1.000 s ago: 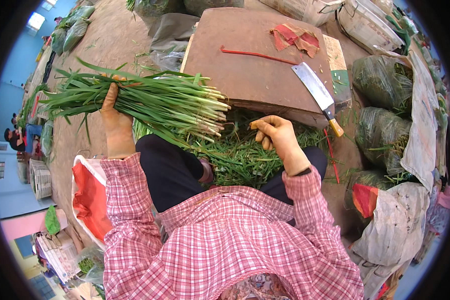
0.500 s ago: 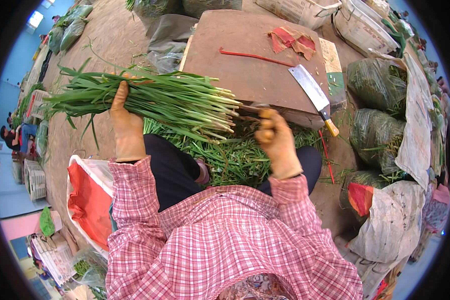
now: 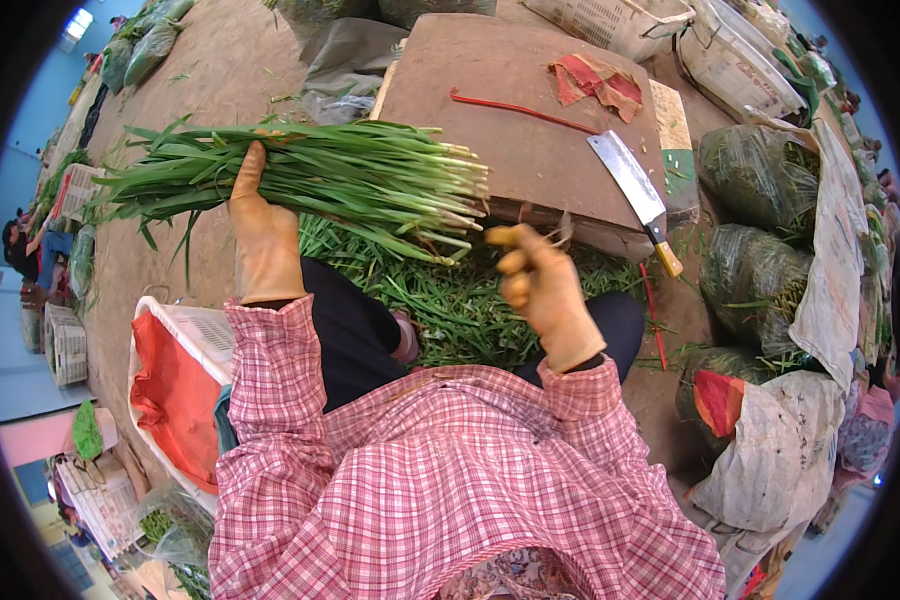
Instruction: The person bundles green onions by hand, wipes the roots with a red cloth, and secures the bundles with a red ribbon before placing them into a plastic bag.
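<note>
My left hand (image 3: 266,235), in a tan glove, is closed around a thick bunch of garlic chives (image 3: 370,175) with the thumb across the top. The green leaves point left and the pale stem ends lie to the right, near the board's front edge. My right hand (image 3: 542,285), gloved too, has its fingers curled just right of the stem ends and apart from them. A thin pale wisp (image 3: 566,230) shows beside its knuckles; what the fingers hold is too small to make out. Loose green trimmings (image 3: 480,310) are heaped between my legs.
A cleaver (image 3: 630,185) lies on the right of the brown board (image 3: 500,90), its handle past the edge. A red strip (image 3: 520,110) and a torn red scrap (image 3: 595,85) are on the board. White crate (image 3: 200,330) at left; bagged greens (image 3: 755,270) at right.
My right hand has drawn slightly down, and a thin wisp now shows by it. The bunch in my left hand has shifted slightly up and right. The view has shifted slightly.
</note>
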### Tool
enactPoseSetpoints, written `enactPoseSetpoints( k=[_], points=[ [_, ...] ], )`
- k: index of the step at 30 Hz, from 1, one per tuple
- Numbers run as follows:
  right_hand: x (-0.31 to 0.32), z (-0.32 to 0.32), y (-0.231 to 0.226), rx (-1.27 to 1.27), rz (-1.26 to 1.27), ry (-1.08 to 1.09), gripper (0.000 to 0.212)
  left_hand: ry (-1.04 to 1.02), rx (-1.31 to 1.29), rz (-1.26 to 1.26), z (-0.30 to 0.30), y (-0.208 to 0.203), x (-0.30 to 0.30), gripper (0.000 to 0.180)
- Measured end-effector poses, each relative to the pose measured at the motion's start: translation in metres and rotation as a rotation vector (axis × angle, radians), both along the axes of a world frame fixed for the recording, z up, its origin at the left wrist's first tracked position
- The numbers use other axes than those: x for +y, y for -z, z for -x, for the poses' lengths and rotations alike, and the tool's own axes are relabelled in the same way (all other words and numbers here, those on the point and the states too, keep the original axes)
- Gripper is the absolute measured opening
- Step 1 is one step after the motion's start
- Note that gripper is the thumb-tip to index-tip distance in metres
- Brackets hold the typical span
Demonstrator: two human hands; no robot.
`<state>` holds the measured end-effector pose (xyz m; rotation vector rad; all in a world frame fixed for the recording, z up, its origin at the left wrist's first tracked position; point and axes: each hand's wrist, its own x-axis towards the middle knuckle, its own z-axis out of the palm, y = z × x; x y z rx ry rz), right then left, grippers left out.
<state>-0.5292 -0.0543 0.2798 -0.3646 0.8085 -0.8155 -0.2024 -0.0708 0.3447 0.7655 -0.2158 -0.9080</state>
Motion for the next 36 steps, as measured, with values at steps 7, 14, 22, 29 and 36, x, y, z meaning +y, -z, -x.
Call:
enactPoseSetpoints(
  k=[7, 14, 22, 29, 36],
  points=[
    [0.0, -0.049, 0.004, -0.06, 0.143, -0.325, 0.03, -0.006, -0.059, -0.005, 0.015, 0.018, -0.007, 0.023],
    [0.011, 0.031, 0.025, -0.083, 0.297, 0.131, 0.032, -0.04, 0.104, -0.01, -0.02, 0.019, -0.008, 0.027],
    [0.003, -0.065, -0.01, 0.392, 0.314, -0.367, 0.027, -0.048, 0.077, -0.029, 0.013, 0.014, -0.009, 0.026],
    [0.003, -0.018, -0.009, 0.17, 0.32, -0.226, 0.03, -0.021, 0.128, -0.037, -0.006, 0.014, -0.009, 0.023],
    [0.007, -0.07, -0.019, 0.618, 0.38, -0.496, 0.034, -0.033, 0.127, -0.005, 0.004, 0.022, -0.009, 0.027]
  ],
)
